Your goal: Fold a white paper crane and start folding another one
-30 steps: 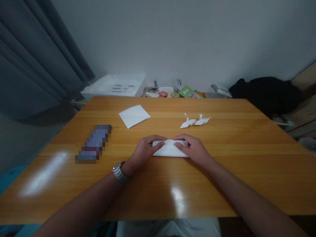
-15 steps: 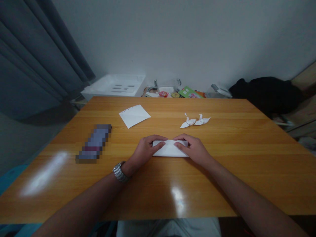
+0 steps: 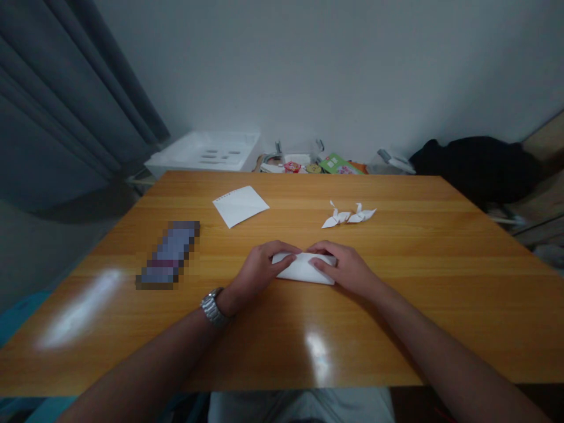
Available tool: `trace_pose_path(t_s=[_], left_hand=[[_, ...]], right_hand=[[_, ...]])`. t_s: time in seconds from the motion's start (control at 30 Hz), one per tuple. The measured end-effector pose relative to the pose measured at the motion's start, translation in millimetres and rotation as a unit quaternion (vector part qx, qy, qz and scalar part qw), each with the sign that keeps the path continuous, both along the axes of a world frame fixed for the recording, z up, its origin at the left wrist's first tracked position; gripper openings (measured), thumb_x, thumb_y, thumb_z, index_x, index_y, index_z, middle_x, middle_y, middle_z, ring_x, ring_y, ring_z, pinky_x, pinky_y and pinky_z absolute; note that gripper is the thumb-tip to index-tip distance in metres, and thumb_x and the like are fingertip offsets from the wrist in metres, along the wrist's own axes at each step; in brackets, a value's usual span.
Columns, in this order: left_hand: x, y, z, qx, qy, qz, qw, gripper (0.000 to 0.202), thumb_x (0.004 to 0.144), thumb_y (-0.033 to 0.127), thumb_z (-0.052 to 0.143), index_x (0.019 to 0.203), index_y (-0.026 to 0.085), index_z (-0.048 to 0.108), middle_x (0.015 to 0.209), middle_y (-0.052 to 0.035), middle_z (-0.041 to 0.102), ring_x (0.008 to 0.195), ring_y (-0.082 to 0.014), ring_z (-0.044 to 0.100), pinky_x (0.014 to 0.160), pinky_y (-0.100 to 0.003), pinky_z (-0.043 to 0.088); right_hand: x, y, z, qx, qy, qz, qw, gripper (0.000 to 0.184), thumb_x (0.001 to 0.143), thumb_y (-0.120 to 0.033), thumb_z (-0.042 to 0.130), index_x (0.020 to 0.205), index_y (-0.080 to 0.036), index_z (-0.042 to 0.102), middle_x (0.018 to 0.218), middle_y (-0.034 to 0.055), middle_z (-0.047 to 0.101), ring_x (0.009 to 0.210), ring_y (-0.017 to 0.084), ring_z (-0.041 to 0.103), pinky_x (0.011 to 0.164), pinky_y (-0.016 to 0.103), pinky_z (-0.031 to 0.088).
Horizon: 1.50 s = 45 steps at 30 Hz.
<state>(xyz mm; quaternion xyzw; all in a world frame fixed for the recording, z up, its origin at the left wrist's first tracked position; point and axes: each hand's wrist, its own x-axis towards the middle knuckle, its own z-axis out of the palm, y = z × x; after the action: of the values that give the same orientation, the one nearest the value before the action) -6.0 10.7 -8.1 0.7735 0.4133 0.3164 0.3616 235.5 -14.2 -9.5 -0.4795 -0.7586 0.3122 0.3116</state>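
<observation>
The left hand [image 3: 264, 262] and right hand [image 3: 348, 267] each had a narrow grip on the folded white paper [image 3: 302, 269].

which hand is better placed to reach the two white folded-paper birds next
Probably the right hand: the birds lie just beyond it on the brown wooden table, while the left hand is farther off. Both hold a white folded paper strip.

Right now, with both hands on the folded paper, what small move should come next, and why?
Probably a slight turn to square the folded paper, easing its right end away from the body: its near edge slants, with the right end closer, and the left hand and right hand each have a thumb on top to guide it.
</observation>
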Motion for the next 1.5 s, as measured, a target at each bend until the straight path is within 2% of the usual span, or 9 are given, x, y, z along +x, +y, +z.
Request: trace_pose_path(t_s=[0.13,0.4,0.5,0.57,0.7,0.83,1.0,1.27,1.5], left_hand=[[2,-4,1.9,0.016,0.006,-0.039,0.999,0.019,0.095,0.031,0.064,0.105,0.022,0.076,0.103,-0.0042,0.076,0.095,-0.0182,0.070,0.089,-0.027,0.052],[5,-9,4.7,-0.002,0.000,-0.075,0.997,0.019,0.096,0.032,0.062,0.104,0.022,0.077,0.102,-0.0041,0.077,0.094,-0.0181,0.070,0.088,-0.028,0.052],[5,-9,3.8,-0.014,0.009,-0.050,0.999,0.022,0.094,0.033,0.064,0.110,0.024,0.075,0.109,-0.0040,0.076,0.098,-0.0194,0.069,0.088,-0.029,0.052],[5,-8,3.0,-0.028,0.014,-0.011,0.999,0.031,0.090,0.034,0.068,0.120,0.025,0.071,0.109,-0.0033,0.075,0.093,-0.0193,0.069,0.083,-0.029,0.054],[8,-6,1.1,-0.110,-0.082,0.036,0.990,0.054,0.086,0.035,0.072,0.135,0.019,0.057,0.095,-0.0045,0.075,0.082,-0.0182,0.070,0.072,-0.027,0.056],[8,-3,-2.4,-0.193,-0.183,0.039,0.963,0.050,0.085,0.043,0.074,0.123,0.014,0.060,0.102,-0.0102,0.076,0.091,-0.0213,0.073,0.079,-0.031,0.060],[10,-7,-4.4,-0.277,-0.206,0.043,0.937,0.044,0.082,0.051,0.076,0.102,0.013,0.067,0.099,-0.0100,0.076,0.091,-0.0215,0.074,0.084,-0.034,0.063],[10,-4,-7.2,-0.295,-0.219,0.070,0.927,0.042,0.078,0.049,0.080,0.097,0.013,0.071,0.097,-0.0087,0.078,0.086,-0.0197,0.074,0.081,-0.030,0.064],[11,-5,-3.8,-0.298,-0.234,0.067,0.923,0.041,0.077,0.047,0.082,0.099,0.013,0.074,0.096,-0.0089,0.078,0.084,-0.0200,0.075,0.082,-0.033,0.064]], right_hand=[[-1,-2,4.5,-0.006,-0.013,0.018,1.000,0.024,0.096,-0.037,0.060,0.109,-0.022,0.072,0.108,0.0062,0.076,0.097,0.022,0.070,0.086,0.032,0.050],[-5,-7,4.7,-0.039,-0.045,0.035,0.998,0.024,0.096,-0.038,0.059,0.094,-0.023,0.078,0.090,0.0020,0.079,0.078,0.020,0.071,0.069,0.028,0.048],[-6,-7,5.1,-0.049,-0.033,0.028,0.998,0.025,0.096,-0.038,0.058,0.092,-0.024,0.078,0.088,0.0019,0.079,0.076,0.020,0.070,0.067,0.029,0.048],[-6,-7,5.7,-0.054,-0.023,0.024,0.998,0.025,0.096,-0.038,0.058,0.091,-0.023,0.078,0.088,0.0022,0.079,0.076,0.020,0.069,0.068,0.029,0.048],[-5,-6,5.1,-0.060,0.000,-0.006,0.998,0.029,0.095,-0.040,0.057,0.085,-0.021,0.076,0.079,0.0014,0.075,0.071,0.019,0.065,0.064,0.028,0.046],[-4,-3,1.5,-0.071,0.059,-0.064,0.994,0.032,0.094,-0.044,0.058,0.086,-0.018,0.076,0.077,0.0027,0.073,0.068,0.018,0.063,0.059,0.028,0.044],[-5,-2,-1.3,-0.088,0.123,-0.094,0.984,0.034,0.092,-0.047,0.061,0.091,-0.016,0.076,0.081,0.0047,0.075,0.068,0.018,0.064,0.059,0.027,0.046],[-3,-1,-3.1,-0.085,0.128,-0.095,0.984,0.032,0.092,-0.046,0.062,0.091,-0.017,0.077,0.082,0.0049,0.075,0.069,0.018,0.064,0.060,0.028,0.047],[-1,0,-1.9,-0.090,0.120,-0.098,0.984,0.033,0.092,-0.046,0.062,0.092,-0.018,0.078,0.082,0.0056,0.075,0.069,0.019,0.064,0.059,0.028,0.047]])
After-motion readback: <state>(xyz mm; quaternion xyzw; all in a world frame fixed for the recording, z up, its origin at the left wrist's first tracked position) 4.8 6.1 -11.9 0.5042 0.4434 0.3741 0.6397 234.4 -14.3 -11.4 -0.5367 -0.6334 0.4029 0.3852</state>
